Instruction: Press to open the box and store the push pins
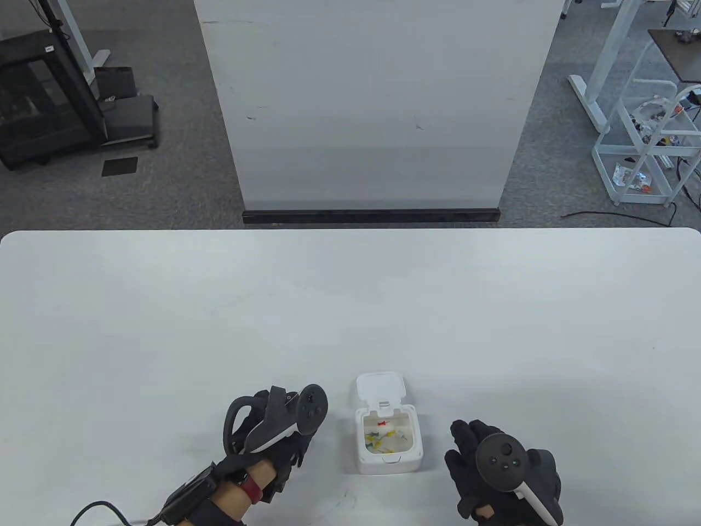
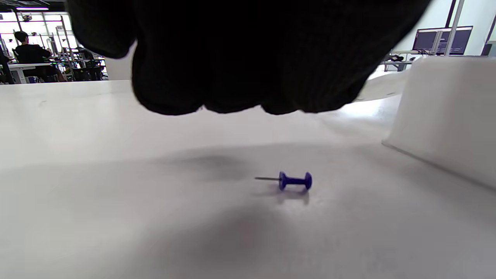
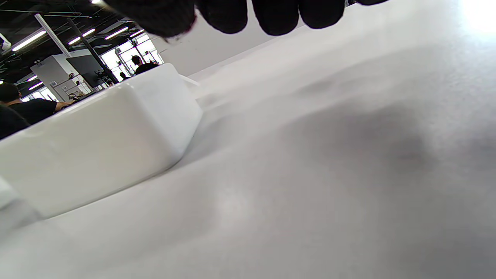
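Lying sideways, blue push pin (image 2: 295, 181) (needle bare)

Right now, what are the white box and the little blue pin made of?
The white box looks like smooth plastic: its rounded walls shine softly. The blue push pin seems to have a glossy plastic head, moulded like a spool, and a thin grey point, probably metal.

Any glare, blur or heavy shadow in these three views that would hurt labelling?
Table view: even light, sharp; the open box and its pins read clearly. Left wrist view: the left hand is a dark, blurred mass up top, casting soft shadow around the sharp blue push pin. Right wrist view: glare blows out the table's top right corner; a broad shadow darkens it.
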{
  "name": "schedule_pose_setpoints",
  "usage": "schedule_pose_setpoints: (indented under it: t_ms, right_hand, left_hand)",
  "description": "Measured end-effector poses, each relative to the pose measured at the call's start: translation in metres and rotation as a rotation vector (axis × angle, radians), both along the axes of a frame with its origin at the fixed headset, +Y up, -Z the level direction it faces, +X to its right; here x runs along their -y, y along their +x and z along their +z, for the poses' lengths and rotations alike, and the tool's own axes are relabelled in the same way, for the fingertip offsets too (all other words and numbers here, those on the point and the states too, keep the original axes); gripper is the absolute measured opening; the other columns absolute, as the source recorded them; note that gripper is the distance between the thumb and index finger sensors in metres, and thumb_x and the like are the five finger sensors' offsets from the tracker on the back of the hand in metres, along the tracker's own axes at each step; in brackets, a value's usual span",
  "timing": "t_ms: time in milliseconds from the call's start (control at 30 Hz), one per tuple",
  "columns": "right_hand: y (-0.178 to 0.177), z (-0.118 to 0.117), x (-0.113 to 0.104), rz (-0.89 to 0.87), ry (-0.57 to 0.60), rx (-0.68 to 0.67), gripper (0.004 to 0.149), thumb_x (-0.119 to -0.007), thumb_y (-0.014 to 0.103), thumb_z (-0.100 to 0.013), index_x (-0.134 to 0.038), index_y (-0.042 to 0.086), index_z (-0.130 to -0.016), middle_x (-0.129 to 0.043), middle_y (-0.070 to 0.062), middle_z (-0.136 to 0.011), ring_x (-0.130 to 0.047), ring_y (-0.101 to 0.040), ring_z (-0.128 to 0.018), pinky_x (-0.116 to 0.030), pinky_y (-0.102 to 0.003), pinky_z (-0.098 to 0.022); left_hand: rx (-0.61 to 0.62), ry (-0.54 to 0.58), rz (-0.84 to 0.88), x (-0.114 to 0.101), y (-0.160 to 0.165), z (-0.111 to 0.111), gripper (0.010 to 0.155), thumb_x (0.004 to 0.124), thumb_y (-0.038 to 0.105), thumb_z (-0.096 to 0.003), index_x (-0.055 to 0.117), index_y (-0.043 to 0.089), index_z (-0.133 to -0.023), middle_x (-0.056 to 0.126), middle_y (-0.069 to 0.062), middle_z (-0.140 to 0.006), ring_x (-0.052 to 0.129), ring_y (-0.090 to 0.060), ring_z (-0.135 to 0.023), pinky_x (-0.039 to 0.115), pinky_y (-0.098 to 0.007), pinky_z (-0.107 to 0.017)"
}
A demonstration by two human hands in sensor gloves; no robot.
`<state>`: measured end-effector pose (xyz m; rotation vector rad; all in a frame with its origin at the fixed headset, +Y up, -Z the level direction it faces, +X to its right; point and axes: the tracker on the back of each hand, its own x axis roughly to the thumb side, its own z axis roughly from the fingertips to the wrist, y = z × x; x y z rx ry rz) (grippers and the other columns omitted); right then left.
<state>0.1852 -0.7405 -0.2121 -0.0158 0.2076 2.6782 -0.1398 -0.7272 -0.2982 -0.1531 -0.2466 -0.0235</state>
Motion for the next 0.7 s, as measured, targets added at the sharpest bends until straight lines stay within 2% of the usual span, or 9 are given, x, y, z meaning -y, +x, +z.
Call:
schedule_pose_setpoints:
  t_ms: [267, 500, 700]
  right_hand:
    - [0.000, 0.000, 0.000, 0.001, -0.006, 0.000, 0.060, -0.070, 0.048, -0.051, -0.049, 0.028, -0.104, -0.051, -0.005, -0.110, -0.049, -0.041, -0.101, -0.046, -0.061, -0.075]
    - [0.000, -0.001, 0.001, -0.003, -0.012, 0.000, 0.060, -0.070, 0.048, -0.051, -0.049, 0.028, -0.104, -0.051, -0.005, -0.110, -0.049, -0.041, -0.101, -0.046, -0.061, -0.075]
    - [0.000, -0.001, 0.001, -0.001, -0.011, -0.001, 0.060, -0.070, 0.048, -0.051, -0.049, 0.028, -0.104, -0.050, -0.005, -0.110, -0.049, -0.041, -0.101, -0.046, -0.061, -0.075]
  left_hand:
    - [0.017, -0.043, -0.101, 0.023, 0.004, -0.002, 0.045, 0.093, 0.040, -0.0393, 0.088, 0.022, -0.080, 0.096, -0.003, -0.073, 0.094, -0.032, -0.069, 0.065, -0.057, -0.070]
    - [0.010, 0.004, -0.059, 0.027, 0.002, -0.003, 0.041, 0.089, 0.040, -0.0404, 0.089, 0.021, -0.077, 0.097, -0.003, -0.069, 0.094, -0.032, -0.067, 0.066, -0.057, -0.069]
    - [-0.010, -0.021, -0.057, 0.025, 0.003, -0.007, 0.040, 0.089, 0.040, -0.0407, 0.090, 0.020, -0.076, 0.097, -0.004, -0.068, 0.094, -0.032, -0.066, 0.066, -0.057, -0.069]
